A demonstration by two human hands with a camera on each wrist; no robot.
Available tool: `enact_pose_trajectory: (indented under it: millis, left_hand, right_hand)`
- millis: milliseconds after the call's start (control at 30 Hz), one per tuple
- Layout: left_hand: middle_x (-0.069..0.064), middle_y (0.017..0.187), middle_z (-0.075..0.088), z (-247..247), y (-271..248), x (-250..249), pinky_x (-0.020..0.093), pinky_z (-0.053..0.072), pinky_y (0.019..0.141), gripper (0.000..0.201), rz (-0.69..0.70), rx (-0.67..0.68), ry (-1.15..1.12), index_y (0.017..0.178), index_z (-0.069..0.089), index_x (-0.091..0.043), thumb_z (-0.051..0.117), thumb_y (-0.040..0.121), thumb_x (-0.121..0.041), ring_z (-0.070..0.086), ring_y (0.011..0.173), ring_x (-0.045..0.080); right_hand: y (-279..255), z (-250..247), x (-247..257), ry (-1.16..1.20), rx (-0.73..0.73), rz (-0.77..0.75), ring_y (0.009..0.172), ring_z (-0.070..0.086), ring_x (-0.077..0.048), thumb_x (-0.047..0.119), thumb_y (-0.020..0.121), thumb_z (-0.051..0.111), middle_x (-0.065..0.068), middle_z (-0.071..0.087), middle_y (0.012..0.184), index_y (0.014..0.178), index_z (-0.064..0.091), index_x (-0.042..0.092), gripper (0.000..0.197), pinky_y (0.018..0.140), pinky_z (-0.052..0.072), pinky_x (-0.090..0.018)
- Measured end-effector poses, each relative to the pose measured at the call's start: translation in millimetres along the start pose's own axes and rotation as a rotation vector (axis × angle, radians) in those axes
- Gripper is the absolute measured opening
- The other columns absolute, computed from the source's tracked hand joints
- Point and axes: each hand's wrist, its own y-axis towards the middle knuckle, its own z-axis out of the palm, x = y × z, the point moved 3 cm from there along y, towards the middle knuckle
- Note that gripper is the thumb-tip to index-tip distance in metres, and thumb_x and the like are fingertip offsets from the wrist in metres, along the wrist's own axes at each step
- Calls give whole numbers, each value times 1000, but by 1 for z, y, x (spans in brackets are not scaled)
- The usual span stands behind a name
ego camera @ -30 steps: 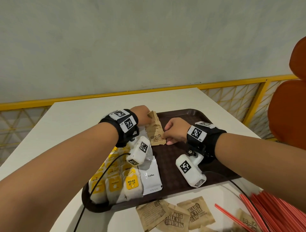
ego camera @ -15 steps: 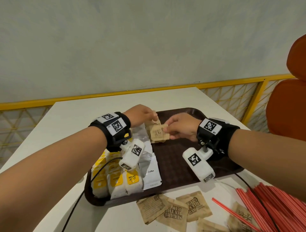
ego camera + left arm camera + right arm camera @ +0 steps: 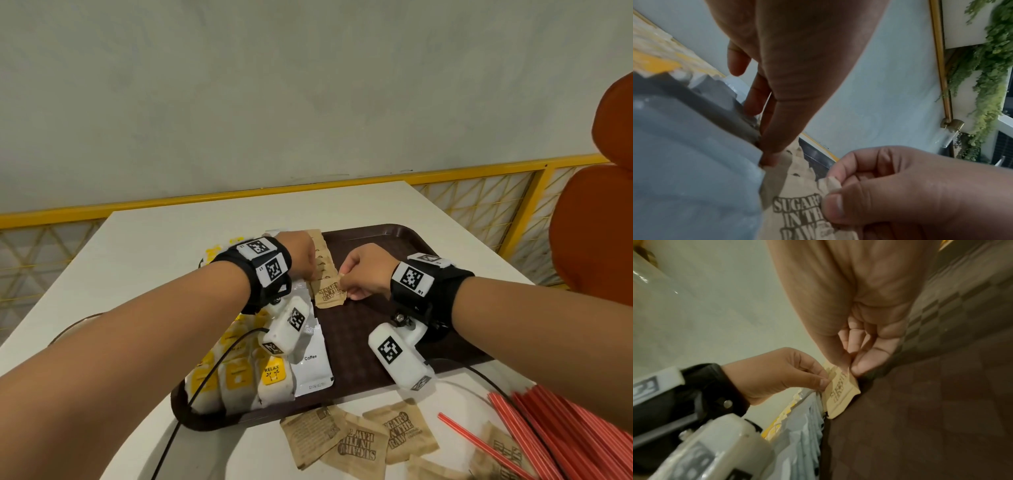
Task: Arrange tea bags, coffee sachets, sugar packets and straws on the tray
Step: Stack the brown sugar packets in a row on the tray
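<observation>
On the left part of the brown tray (image 3: 394, 236), tea bags (image 3: 239, 377) with yellow labels lie in overlapping rows, and beside them, to the right, lie white coffee sachets (image 3: 313, 366). Next comes a row of overlapping brown sugar packets (image 3: 323, 270) running from the far rim toward the middle of the tray. The left hand (image 3: 298, 253) reaches down with fingertips (image 3: 770, 155) pressing on the left edge of that row, fingers nearly straight. The right hand (image 3: 364, 274) pinches the right corner of the nearest sugar packet (image 3: 329, 294) between thumb and forefinger; the packet lies at the near end of the row. In front of the tray, loose sugar packets (image 3: 359, 442) lie on the white table (image 3: 154, 253), and at the far right lie red straws (image 3: 548, 435).
</observation>
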Motion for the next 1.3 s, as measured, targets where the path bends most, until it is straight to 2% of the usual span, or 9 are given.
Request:
enact_pose_trajectory:
  millis: [233,400,567,767,867,967,1033,1100,1300]
  left_hand:
    - [0,94,72,3,7,2,34,55,84,19,-45,10,-81,89,75,-16,74,79,-32,66,90,18]
    - [-3,92,72,1,7,3,32,55,82,16,-52,-3,-106,87,76,-18,75,78,-31,66,89,16]
    - [-6,89,72,-3,5,5,34,55,82,17,-78,-27,-96,83,75,-19,76,76,-35,65,88,14]
    - [-1,95,67,-14,0,8,25,46,73,9,-46,-73,-191,89,71,-14,68,85,-21,60,89,15]
    - [-1,96,65,-24,-2,19,26,46,78,8,-37,-120,-255,91,71,-15,65,88,-19,56,87,13]
    - [1,103,66,-32,-5,30,26,43,79,11,-40,-140,-298,95,71,-14,61,90,-17,55,91,13]
    - [2,108,65,-35,-7,34,25,41,79,15,-48,-144,-298,100,71,-12,59,92,-16,55,94,14]
    - [4,111,65,-36,-9,36,25,41,80,18,-55,-147,-300,105,70,-11,58,92,-16,56,99,17]
    - [4,115,65,-32,-13,38,28,44,87,20,-59,-143,-293,106,71,-12,58,92,-16,58,106,19]
  right_hand:
    - [0,4,0,7,-35,-43,54,57,-16,-7,81,66,-11,59,62,67,54,9,25,64,55,-30]
    - [1,6,3,6,-27,-46,53,55,-16,-7,83,65,-10,57,62,66,52,10,27,59,53,-26]
    - [3,4,0,15,-20,-34,57,58,-19,-5,82,69,-13,59,67,67,54,9,25,68,55,-32]
    - [6,-5,-4,-62,-67,-49,63,61,-14,20,79,77,-8,63,77,77,53,13,25,56,55,-24]
    - [4,-12,-2,-219,-119,-173,78,62,-17,24,76,80,-3,62,84,92,59,12,29,71,56,-30]
    - [-1,-10,5,-419,-47,-310,107,57,-15,23,74,81,4,59,113,116,61,17,46,86,44,-23]
    - [-2,-3,8,-507,49,-331,125,48,-16,22,73,81,3,52,135,130,57,20,62,99,34,-23]
    - [-3,2,10,-568,84,-323,130,44,-17,21,73,81,2,48,143,134,54,21,67,104,30,-24]
    - [1,9,12,-617,53,-308,129,46,-16,19,74,81,3,48,144,132,57,18,63,104,33,-24]
